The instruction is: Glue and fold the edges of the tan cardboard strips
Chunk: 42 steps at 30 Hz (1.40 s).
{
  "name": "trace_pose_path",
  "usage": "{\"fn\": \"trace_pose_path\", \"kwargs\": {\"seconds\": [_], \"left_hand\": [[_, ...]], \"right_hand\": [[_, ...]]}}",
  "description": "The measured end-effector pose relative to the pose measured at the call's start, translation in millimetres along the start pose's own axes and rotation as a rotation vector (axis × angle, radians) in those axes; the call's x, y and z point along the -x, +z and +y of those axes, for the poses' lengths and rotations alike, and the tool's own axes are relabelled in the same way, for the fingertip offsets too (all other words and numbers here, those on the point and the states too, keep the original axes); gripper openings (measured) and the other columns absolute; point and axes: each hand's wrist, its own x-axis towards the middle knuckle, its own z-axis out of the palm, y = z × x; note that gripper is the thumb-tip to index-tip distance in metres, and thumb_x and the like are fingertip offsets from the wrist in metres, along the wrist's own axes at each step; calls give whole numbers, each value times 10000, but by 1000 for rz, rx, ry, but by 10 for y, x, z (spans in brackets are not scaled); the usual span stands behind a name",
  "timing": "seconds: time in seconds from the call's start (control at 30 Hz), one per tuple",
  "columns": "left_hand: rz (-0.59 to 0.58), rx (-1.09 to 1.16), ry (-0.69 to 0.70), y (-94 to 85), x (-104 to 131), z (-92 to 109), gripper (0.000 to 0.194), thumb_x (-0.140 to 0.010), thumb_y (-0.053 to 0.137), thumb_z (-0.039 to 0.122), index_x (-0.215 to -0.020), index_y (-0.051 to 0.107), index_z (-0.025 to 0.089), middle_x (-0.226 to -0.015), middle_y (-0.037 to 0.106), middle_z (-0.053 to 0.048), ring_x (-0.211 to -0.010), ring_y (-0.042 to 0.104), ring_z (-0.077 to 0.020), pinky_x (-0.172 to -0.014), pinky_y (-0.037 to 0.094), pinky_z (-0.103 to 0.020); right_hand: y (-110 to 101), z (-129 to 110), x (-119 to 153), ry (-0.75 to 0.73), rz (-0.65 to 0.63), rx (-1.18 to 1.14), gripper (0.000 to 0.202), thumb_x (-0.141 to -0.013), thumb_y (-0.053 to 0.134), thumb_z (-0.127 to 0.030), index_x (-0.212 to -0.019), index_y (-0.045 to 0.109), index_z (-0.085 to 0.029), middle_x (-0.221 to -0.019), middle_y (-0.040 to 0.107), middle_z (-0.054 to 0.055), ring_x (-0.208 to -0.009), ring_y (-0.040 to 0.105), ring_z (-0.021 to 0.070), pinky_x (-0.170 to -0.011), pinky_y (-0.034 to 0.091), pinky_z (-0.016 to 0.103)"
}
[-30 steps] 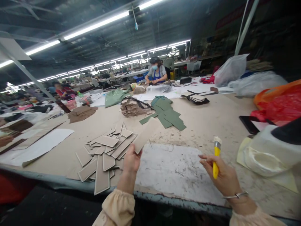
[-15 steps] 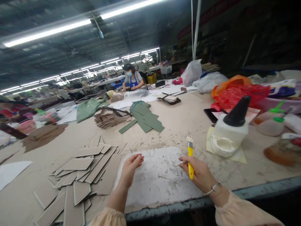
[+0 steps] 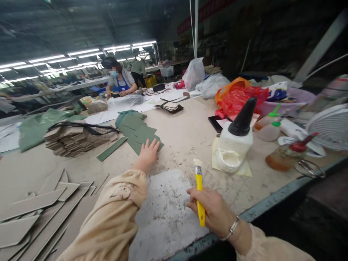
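Observation:
My left hand (image 3: 148, 155) reaches forward with its fingers spread over the near edge of the green flat pieces (image 3: 137, 130); whether it presses on them I cannot tell. A narrow green strip (image 3: 112, 148) lies just left of that pile. My right hand (image 3: 213, 210) grips a yellow-handled paintbrush (image 3: 199, 192), held upright with its pale bristles at the top. Below both hands is a white sheet (image 3: 168, 206) marked with dark smears. To the right of the brush stands a white glue bottle (image 3: 236, 139) with a black cone on top and a smeared round opening in front.
Beige pieces with pale edges (image 3: 32, 206) are heaped at left. Behind them sits a strapped brown stack (image 3: 78, 139). Rightward are a phone (image 3: 214, 124), a red plastic bag (image 3: 241, 101) and a red-capped bottle (image 3: 285, 157). A co-worker (image 3: 119, 81) works across the table.
My left hand has moved from above the white sheet forward to the green pieces, its fingers spreading. The view has turned right. My right hand still holds the paintbrush.

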Motion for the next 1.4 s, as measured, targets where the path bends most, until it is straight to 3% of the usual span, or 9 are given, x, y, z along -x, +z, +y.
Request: {"fn": "trace_pose_path", "kwargs": {"seconds": [0.27,0.5,0.63,0.73,0.83,0.97,1.13,1.3,1.4], "left_hand": [[-102,-17,104,72,-303,-38,542,-596,676,40,-1096,613,242,-1249,546,-136,-1281,342,-382,-1071,132,-594],[-9,-5,25,-184,51,-62,382,-627,543,-2,-960,600,177,-1046,576,-123,-1053,532,-283,-976,376,-415],[326,169,-174,-604,585,-3,423,-625,500,6,-1008,554,178,-1023,590,-84,-1023,554,-250,-953,407,-386],[694,789,-320,-765,1110,193,363,-620,553,49,-950,549,201,-959,611,-31,-985,597,-214,-913,451,-358],[793,1405,-409,-680,1634,413,352,-605,622,69,-922,549,203,-961,619,-16,-950,627,-186,-867,484,-329],[838,1667,-611,-507,2177,546,338,-611,621,13,-889,568,198,-942,651,-7,-893,635,-140,-840,503,-263],[951,1664,-775,-438,2456,557,396,-655,552,-45,-955,542,214,-894,665,-1,-917,647,-148,-887,507,-296],[799,1606,-903,-81,2471,727,334,-696,556,-30,-942,553,196,-947,644,-19,-884,634,-127,-902,481,-282],[660,1516,-870,66,2531,787,390,-688,646,19,-1019,546,199,-1082,598,-53,-1002,603,-165,-940,459,-319]], "right_hand": [[11,-36,13,14,-111,22,73,-910,501,-271,-871,510,-210,-811,639,38,-728,597,147,-667,469,255],[-7,-99,-31,-43,-74,18,100,-921,490,-291,-903,526,-199,-817,646,44,-713,583,146,-654,469,259],[-105,-84,-32,-81,29,-2,148,-923,490,-306,-983,555,-187,-825,658,64,-732,612,154,-682,495,273],[-170,-54,-43,-55,130,-31,166,-917,497,-294,-1026,569,-192,-838,668,62,-742,631,156,-705,508,282],[-191,-61,-50,47,183,-179,176,-929,462,-298,-1024,577,-205,-882,676,53,-735,642,147,-692,518,275],[-175,-123,-29,157,179,-424,218,-950,406,-332,-1068,545,-211,-872,681,40,-663,640,128,-641,532,264],[-127,-158,-27,157,149,-458,249,-943,421,-375,-1070,552,-205,-872,684,51,-657,639,137,-656,530,293],[-34,-180,-81,238,175,-649,288,-943,419,-422,-1081,537,-198,-828,680,47,-656,628,139,-648,524,294],[20,-207,-97,291,107,-802,352,-946,385,-469,-1113,518,-189,-766,664,39,-609,599,132,-594,508,276]]}}
